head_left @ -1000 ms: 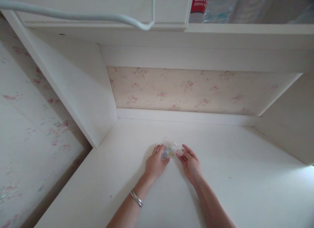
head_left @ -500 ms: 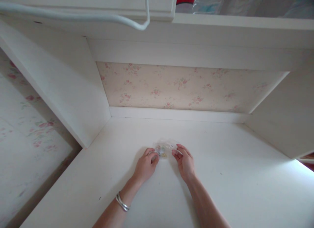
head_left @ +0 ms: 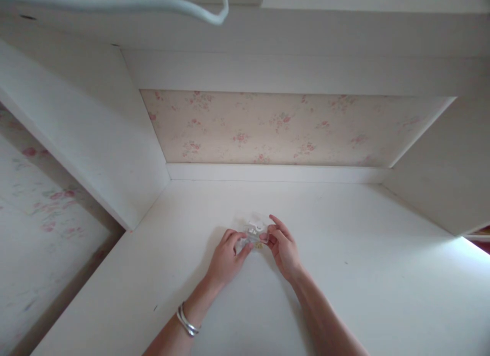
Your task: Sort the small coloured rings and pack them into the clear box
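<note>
Pinching small clear packet [head_left: 254, 234] btwn L hand [head_left: 226, 256] & R hand [head_left: 283, 246], long axis left-right, hands equally near.

I see the packet [head_left: 254, 233] lying on the worktop [head_left: 363, 289], about midway between its left and right edges and well forward of the back edge. My left hand [head_left: 225, 256] sits just left of the packet, my right hand [head_left: 283, 246] just right of it, fingers of both touching it. A side panel [head_left: 88, 141] stands at the worktop's left edge, another panel [head_left: 440, 192] at its right. A cable [head_left: 126, 3] hangs above, to the left.
</note>
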Demonstrator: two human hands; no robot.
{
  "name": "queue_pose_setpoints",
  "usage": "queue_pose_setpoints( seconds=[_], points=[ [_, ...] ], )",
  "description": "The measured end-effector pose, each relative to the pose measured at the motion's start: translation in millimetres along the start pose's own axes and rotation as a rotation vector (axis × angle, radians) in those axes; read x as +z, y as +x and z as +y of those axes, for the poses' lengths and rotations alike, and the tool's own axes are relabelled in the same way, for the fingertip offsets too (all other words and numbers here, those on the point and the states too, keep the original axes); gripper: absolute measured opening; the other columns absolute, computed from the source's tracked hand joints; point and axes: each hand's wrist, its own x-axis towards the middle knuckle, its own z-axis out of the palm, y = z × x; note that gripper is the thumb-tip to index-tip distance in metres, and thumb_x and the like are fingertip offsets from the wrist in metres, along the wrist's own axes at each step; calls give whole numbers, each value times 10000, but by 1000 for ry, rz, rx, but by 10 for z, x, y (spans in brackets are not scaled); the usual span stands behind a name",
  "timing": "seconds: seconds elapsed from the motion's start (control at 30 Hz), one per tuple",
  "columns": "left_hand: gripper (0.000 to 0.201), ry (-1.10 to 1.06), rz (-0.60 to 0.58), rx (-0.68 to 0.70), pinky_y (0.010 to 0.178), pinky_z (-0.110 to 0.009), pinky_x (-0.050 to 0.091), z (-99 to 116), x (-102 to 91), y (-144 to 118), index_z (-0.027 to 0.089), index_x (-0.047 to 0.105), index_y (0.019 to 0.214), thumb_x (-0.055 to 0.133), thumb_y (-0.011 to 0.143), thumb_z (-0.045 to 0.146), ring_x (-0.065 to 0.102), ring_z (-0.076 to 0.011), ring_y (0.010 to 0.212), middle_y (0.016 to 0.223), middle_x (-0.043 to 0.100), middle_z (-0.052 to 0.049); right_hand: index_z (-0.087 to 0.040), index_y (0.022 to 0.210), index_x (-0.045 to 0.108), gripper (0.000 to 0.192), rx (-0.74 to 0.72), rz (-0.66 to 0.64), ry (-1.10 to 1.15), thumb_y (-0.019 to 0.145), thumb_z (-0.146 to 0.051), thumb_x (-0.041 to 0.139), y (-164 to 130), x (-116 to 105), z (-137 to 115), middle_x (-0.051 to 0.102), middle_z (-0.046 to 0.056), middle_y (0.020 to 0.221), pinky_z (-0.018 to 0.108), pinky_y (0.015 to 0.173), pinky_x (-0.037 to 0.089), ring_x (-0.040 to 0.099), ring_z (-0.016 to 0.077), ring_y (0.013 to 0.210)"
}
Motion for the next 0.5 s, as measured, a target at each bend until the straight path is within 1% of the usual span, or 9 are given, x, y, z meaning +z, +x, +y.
queue_pose_setpoints(
  seconds=[0.1,0.17,0.33,0.5],
  points=[
    [359,-46,30,-5,589,-235,438,26,-36,10,209,626,1028,467,852,479,483,-97,566,918,576,-39,-273,1067,566,391,-33,-36,-21,698,-306,690,-23,29,11,582,-73,719,280,693,479,606,115,642],
    [369,-84,33,-7,574,-227,435,46,-56,13,205,626,1048,458,858,474,486,-93,566,921,580,-40,-267,1055,540,378,-58,-56,-40,710,-305,689,-40,48,26,586,-69,720,284,695,474,603,119,648],
    [404,-156,7,-28,538,-217,432,86,-61,12,206,595,1129,474,850,472,490,-82,558,990,588,-49,-251,972,518,287,-89,-91,-88,737,-309,672,-82,91,43,576,-65,723,278,674,469,585,115,630],
    [492,-202,39,-68,535,-213,439,90,-36,0,203,544,1196,568,788,479,483,-74,563,1068,596,-67,-237,857,518,185,-132,-120,-126,753,-289,662,-126,117,14,574,-60,729,281,718,457,594,122,692]
  ],
)
